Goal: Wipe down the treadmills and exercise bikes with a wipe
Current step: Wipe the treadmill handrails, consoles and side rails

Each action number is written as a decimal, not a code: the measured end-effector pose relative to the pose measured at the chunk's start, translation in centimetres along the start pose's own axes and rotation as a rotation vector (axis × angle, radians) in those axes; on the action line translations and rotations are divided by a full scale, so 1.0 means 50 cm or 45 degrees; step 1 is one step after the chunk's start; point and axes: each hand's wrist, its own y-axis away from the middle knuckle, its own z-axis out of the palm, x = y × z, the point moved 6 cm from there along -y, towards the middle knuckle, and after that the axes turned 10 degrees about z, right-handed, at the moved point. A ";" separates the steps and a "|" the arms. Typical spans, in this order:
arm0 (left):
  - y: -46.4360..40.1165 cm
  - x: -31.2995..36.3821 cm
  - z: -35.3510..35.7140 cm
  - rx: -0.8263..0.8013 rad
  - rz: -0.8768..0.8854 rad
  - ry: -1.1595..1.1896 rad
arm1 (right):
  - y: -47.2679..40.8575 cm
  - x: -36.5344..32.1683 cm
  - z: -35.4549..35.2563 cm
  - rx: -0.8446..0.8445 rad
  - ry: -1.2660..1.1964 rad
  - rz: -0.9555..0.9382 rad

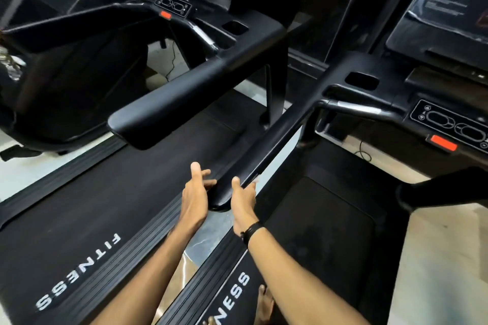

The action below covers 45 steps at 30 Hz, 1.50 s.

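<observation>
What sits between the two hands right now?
In the head view, the near end of the right treadmill's handrail lies between the left hand and the right hand.

Two treadmills stand side by side, each showing one red stop key. Two hands and one wristband are visible.
</observation>
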 end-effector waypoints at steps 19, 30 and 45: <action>0.026 -0.018 -0.043 0.043 -0.014 -0.031 | 0.049 0.057 0.032 0.245 0.168 -0.133; 0.048 -0.008 -0.031 0.009 -0.026 -0.336 | 0.039 0.059 0.040 -0.047 0.164 -0.038; 0.063 0.019 -0.003 0.078 0.213 -0.288 | 0.087 0.017 -0.052 0.305 0.244 -0.455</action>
